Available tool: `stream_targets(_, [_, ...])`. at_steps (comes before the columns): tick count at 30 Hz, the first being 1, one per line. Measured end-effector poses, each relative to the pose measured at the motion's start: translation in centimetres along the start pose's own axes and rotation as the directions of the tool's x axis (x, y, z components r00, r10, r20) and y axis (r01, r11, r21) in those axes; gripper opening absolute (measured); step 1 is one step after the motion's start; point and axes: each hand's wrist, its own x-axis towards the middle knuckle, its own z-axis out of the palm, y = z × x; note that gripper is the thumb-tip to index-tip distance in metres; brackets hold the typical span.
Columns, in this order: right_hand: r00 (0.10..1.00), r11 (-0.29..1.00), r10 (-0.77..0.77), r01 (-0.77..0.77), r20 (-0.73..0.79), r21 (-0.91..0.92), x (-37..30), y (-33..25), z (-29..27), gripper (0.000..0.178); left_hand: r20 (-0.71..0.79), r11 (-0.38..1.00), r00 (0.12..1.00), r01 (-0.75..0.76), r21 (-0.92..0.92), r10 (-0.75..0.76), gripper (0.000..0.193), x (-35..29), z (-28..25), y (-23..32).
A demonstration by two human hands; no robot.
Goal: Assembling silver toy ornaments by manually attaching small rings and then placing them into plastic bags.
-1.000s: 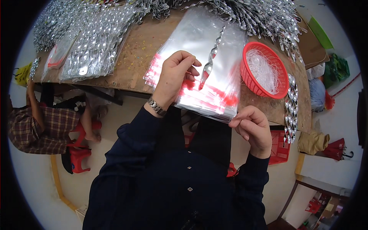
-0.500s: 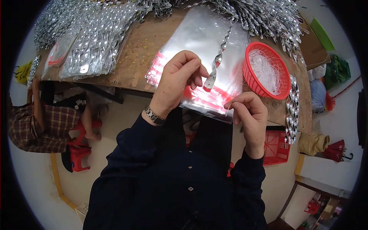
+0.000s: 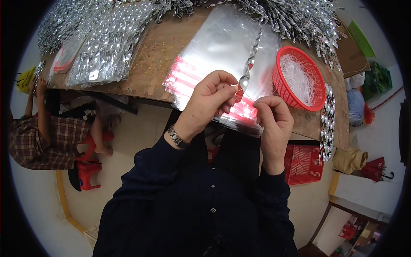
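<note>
Wooden tabletop edge: my left hand pinches the silver spiral strip; right hand clenched beside clear bags.

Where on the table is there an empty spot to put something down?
Bare wood shows between the packed silver bags on the left and the stack of clear bags. The far edge is crowded with silver spirals, and the red basket fills the right.
</note>
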Motion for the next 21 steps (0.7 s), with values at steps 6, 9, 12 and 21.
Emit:
stream_targets(6, [0.996, 0.981, 0.087, -0.082, -0.019, 0.175, 0.2, 0.3, 0.6, 0.01, 0.021, 1.0, 1.0, -0.004, 0.001, 0.004, 0.015, -0.2, 0.1, -0.2])
stream_targets(9, [0.994, 0.977, 0.097, -0.085, -0.055, 0.195, 0.2, 0.3, 1.0, 0.018, 0.044, 1.0, 0.999, -0.008, -0.001, 0.008, 0.015, -0.2, 0.2, -0.3])
stream_targets(12, [0.994, 0.972, 0.111, -0.106, -0.013, 0.209, 0.3, 0.4, 1.0, 0.024, 0.054, 1.0, 0.998, -0.019, -0.024, 0.02, 0.015, -0.4, 0.4, -0.4])
stream_targets(21, [0.982, 0.975, 0.18, -0.185, 0.053, 0.119, 0.2, 0.0, 1.0, 0.015, 0.122, 0.999, 0.992, -0.038, -0.025, 0.041, 0.016, -0.5, 0.8, -0.4])
